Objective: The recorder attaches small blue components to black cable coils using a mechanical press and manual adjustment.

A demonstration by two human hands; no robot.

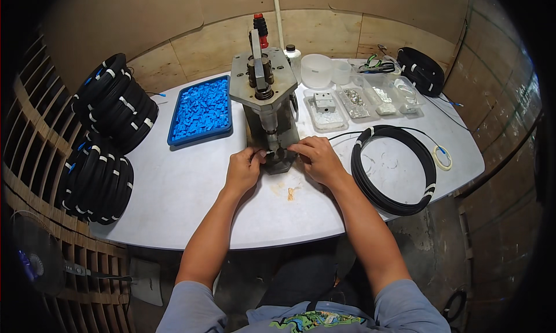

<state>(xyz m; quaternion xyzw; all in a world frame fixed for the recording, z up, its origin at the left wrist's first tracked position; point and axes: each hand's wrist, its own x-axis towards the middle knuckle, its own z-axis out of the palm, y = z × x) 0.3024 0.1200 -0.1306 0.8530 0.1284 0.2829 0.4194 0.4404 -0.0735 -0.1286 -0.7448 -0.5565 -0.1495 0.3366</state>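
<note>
A metal hand press stands in front of me, with a lever and a red-and-black grip on top. At the left of its lower die, my left hand is closed in a pinch; what its fingertips hold is too small to make out. Opposite it, my right hand is closed at the die's right side. A black cable runs from the coil on the right up to this hand, and its end is hidden by the fingers.
A blue tray of small blue parts lies left of the press. Stacked black coils stand farther left. On the right are clear boxes of small metal parts, a white tub, pliers, another coil and a tape roll.
</note>
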